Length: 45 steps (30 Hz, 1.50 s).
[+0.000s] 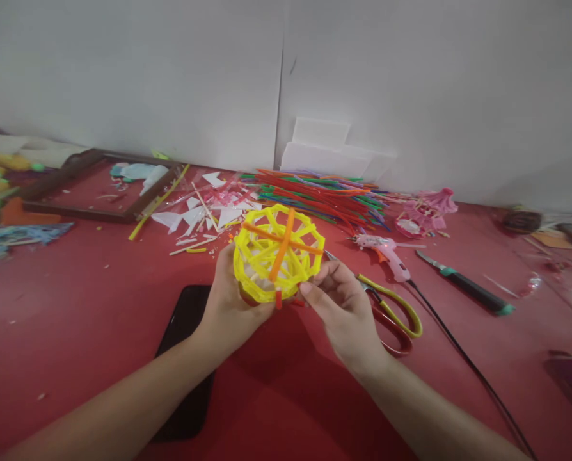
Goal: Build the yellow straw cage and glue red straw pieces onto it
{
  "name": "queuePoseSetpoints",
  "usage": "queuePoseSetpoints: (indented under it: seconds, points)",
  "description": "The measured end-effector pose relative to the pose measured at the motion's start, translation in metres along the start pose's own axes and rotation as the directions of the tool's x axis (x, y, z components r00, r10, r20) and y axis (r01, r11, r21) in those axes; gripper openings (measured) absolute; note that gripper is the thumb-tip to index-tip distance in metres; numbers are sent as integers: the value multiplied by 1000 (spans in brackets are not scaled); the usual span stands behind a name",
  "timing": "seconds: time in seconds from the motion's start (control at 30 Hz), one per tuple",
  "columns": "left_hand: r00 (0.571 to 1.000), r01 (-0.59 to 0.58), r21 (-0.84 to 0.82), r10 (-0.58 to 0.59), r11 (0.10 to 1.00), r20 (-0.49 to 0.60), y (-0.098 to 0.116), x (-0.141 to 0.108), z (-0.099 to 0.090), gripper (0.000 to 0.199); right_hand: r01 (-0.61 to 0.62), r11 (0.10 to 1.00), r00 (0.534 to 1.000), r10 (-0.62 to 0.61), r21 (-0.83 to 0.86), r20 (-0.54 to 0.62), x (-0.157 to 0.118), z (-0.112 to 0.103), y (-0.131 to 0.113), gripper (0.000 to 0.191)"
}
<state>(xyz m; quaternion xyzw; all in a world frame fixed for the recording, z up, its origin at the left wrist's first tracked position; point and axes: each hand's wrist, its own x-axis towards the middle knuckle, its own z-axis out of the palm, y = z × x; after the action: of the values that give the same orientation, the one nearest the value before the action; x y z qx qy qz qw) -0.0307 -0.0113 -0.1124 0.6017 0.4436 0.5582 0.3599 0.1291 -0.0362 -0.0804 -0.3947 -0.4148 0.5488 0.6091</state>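
A round yellow openwork craft piece (262,291) is held up over the middle of the red table. Two orange strips (286,243) cross over its top, and short red bits stick out at its near lower edge. My left hand (228,288) is wrapped round the left side and underside of the piece, its fingers partly hidden behind it. At the lower right edge, my right hand (346,307) has its thumb and fingers pressed together by a red bit; whether they grip it is hard to tell.
On the red table (98,320) lie a black phone (185,397), scissors (401,307), a pink glue gun (386,250) with a black cord, a cutter knife (478,291), colourful strips (315,195), white scraps (194,214), a brown frame (79,212) and a pink craft piece (425,214).
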Motion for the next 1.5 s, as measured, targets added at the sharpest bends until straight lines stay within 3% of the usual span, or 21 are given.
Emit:
queuePoseSetpoints:
  seconds: [0.23,0.37,0.57,0.63,0.7,0.77,0.8,0.87,0.93,0.97,1.03,1.13,1.3,1.4,1.5]
  points:
    - [997,81,-46,-81,996,17,5,0,3,93,-38,997,999,38,70,1,2,-9,0,12]
    - [986,103,-66,-93,992,141,14,0,3,88,-67,998,996,67,1,-57,5,-15,0,16]
    - [981,72,-51,-62,996,181,19,-4,0,91,-45,999,999,45,-27,19,6,-15,2,6]
    - [978,94,-120,-69,988,198,20,-4,0,88,-29,993,998,35,-117,50,10,-19,-7,10]
    - [971,135,-230,-82,964,225,21,-2,1,81,-5,940,996,36,-340,86,17,-30,-21,14]
    - [964,168,-315,-90,934,249,23,0,1,74,33,743,996,31,-668,85,25,-53,-36,19]
    - [962,182,-338,-95,923,257,23,1,2,70,52,589,998,2,-806,65,29,-68,-41,21]
    - [956,207,-356,-111,911,271,24,3,2,66,-20,198,986,-157,-980,-52,35,-102,-47,25]
    - [953,227,-361,-130,905,274,25,5,1,63,-163,-194,960,-259,-967,-110,38,-134,-44,28]
    - [952,236,-368,-138,899,273,25,5,1,62,-198,-333,962,-245,-922,-118,38,-147,-41,28]
    - [946,261,-389,-154,884,284,25,6,0,60,-205,-468,975,-175,-860,-137,38,-166,-34,23]
    - [926,309,-431,-164,848,341,26,7,0,55,-158,-506,987,-85,-848,-133,39,-178,-25,20]
    - [912,361,-467,-202,807,357,26,7,-2,57,-181,-474,983,-102,-862,-151,47,-179,-20,17]
    - [924,357,-476,-231,804,304,24,8,-2,58,-232,-372,972,-132,-899,-197,48,-178,-20,15]
    - [928,360,-479,-254,801,272,22,9,-2,59,-292,-179,942,-225,-940,-250,44,-173,-22,14]
